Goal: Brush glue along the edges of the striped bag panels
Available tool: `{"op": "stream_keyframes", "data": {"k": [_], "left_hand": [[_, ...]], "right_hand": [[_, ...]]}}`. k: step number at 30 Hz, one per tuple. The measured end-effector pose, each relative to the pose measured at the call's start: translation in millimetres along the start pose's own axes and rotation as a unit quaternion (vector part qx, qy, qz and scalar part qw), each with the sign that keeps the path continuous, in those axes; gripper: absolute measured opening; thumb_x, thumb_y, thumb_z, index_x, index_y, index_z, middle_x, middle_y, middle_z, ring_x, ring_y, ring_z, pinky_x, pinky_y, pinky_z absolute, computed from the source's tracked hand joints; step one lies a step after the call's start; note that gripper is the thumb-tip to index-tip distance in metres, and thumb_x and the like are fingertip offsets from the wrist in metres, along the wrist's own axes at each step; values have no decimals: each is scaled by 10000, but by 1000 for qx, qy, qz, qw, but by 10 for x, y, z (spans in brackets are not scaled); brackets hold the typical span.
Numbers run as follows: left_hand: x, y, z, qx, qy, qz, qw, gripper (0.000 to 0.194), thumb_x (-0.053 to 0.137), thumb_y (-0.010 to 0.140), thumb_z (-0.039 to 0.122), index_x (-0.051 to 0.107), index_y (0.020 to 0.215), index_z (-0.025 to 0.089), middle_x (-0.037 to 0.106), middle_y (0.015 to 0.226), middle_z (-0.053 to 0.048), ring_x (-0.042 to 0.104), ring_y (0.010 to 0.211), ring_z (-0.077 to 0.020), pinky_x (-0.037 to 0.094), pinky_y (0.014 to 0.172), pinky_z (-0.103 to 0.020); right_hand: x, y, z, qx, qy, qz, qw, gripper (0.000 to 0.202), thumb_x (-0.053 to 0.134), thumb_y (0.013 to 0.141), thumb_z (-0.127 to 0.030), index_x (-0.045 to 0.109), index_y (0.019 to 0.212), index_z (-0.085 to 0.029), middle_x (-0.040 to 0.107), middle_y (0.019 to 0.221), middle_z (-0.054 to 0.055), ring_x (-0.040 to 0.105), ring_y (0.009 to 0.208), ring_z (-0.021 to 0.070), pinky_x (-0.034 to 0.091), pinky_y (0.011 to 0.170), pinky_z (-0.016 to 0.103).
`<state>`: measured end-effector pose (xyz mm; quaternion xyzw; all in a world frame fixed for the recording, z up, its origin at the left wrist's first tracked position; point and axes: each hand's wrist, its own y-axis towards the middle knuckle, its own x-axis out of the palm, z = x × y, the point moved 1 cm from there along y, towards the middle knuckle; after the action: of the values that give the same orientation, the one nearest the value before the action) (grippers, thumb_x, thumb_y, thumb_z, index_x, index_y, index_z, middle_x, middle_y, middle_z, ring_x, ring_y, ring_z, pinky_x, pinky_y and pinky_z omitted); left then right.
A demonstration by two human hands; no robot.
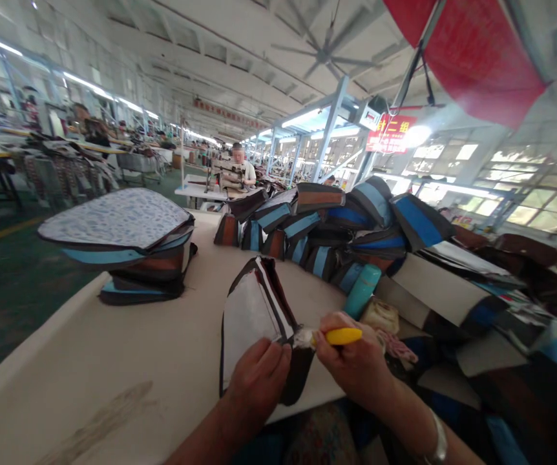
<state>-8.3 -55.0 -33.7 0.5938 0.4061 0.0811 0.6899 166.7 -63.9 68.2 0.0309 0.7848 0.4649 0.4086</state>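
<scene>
In front of me on the table (181, 361) stands a dark-edged fabric piece (247, 316) with a white inner face, folded so its upper edges lie near each other. My left hand (259, 374) pinches its near right edge, fingers closed. A brush with a yellow handle (344, 336) is gripped in my right hand (356, 361). Its pale bristles (302, 336) touch or nearly touch the edge just right of my left fingertips. Past my right hand are a teal bottle (362, 290) and a yellowish container (380, 318).
A stack of pieces (118, 223) with a patterned top sits at left. Behind, a long heap of blue, brown and black pieces (317, 219) spans the table. More pieces (453, 290) crowd the right side. A person (244, 165) sits at a sewing machine (225, 177) farther off.
</scene>
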Motion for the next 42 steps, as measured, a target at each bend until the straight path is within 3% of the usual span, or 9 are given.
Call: {"op": "stream_keyframes", "data": {"k": [5, 10, 25, 27, 30, 32, 34, 38, 42], "left_hand": [[38, -43, 16, 7, -12, -18, 1000, 142, 568, 878, 67, 607, 1014, 67, 591, 775, -74, 479, 662, -160, 480, 589, -303], [58, -9, 40, 6, -3, -38, 999, 91, 550, 889, 77, 607, 958, 94, 563, 739, -50, 452, 642, -164, 439, 566, -302], [31, 37, 127, 8, -36, -43, 998, 223, 444, 936, 107, 569, 760, 164, 536, 676, -33, 437, 598, -160, 376, 515, -310], [3, 35, 82, 19, -29, -38, 999, 164, 457, 925, 96, 600, 859, 138, 565, 697, -44, 455, 603, -160, 405, 517, -304], [-125, 55, -80, 26, -49, -18, 998, 146, 500, 904, 78, 598, 1010, 102, 622, 793, -78, 525, 675, -160, 496, 614, -300], [-255, 81, -218, 13, -66, 7, 998, 161, 515, 891, 56, 592, 1023, 108, 639, 843, -92, 558, 726, -158, 522, 677, -296], [-368, 95, -340, -19, -74, 27, 997, 172, 542, 877, 46, 592, 1019, 130, 646, 875, -87, 579, 765, -156, 525, 708, -285], [-411, 10, -474, -154, -95, 31, 983, 109, 615, 876, 144, 587, 975, 179, 652, 877, -42, 619, 784, -135, 528, 719, -242], [-392, -147, -462, -261, -64, 25, 963, 47, 580, 904, 222, 593, 865, 199, 650, 881, -29, 631, 769, -127, 529, 715, -232]], "right_hand": [[-75, 29, 12, -21, 32, 17, 999, 88, 555, 898, -147, 530, 869, -227, 616, 748, 10, 638, 817, 200, 502, 785, 331], [1, 26, -8, -137, -7, -99, 986, 98, 518, 885, -117, 525, 882, -215, 568, 680, -7, 567, 624, 173, 523, 797, 374], [-57, 69, -15, -202, -48, -293, 933, 158, 481, 857, -59, 524, 832, -210, 567, 748, 11, 523, 674, 173, 473, 920, 415], [-123, 99, 9, -166, -29, -230, 958, 161, 493, 863, -66, 562, 870, -211, 600, 772, 21, 572, 724, 187, 464, 945, 439], [-273, 103, 64, -23, 96, -2, 995, 138, 573, 886, -136, 628, 970, -231, 657, 903, 38, 619, 900, 205, 493, 884, 384], [-313, 46, 99, 142, 245, 135, 950, 85, 642, 876, -205, 663, 955, -229, 655, 856, 22, 620, 792, 166, 509, 678, 264], [-242, -50, 102, 300, 421, 196, 834, 86, 699, 834, -269, 680, 888, -205, 600, 683, -14, 533, 567, 103, 405, 471, 174], [159, -249, -22, 427, 640, 154, 620, 160, 761, 709, -298, 658, 737, -178, 494, 496, -67, 356, 365, 43, 336, 396, 154], [560, -335, -190, 406, 705, 111, 571, 170, 695, 745, -343, 617, 713, -195, 446, 450, -88, 272, 299, 43, 368, 403, 195]]}}
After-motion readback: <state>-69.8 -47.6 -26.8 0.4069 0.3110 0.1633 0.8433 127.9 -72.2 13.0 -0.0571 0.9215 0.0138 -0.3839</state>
